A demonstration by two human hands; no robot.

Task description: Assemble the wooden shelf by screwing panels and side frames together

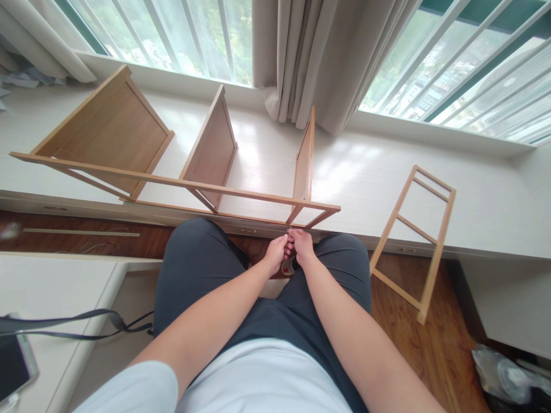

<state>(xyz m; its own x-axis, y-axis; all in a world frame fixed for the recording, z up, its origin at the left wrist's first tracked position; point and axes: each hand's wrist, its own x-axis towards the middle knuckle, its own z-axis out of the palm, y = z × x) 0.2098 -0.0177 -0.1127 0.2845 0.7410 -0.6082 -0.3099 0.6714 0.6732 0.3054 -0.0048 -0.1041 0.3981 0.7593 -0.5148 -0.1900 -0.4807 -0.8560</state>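
Both our hands meet between our knees: left hand (275, 252) and right hand (302, 245) pinch a small red-and-grey object (288, 267), mostly hidden. Just beyond our fingertips, the wooden shelf frame (215, 186) lies tilted on the white ledge (473, 206).

Three shelf panels (210, 149), one ladder frame (413, 241), two hands (289, 249), one phone (15, 367).
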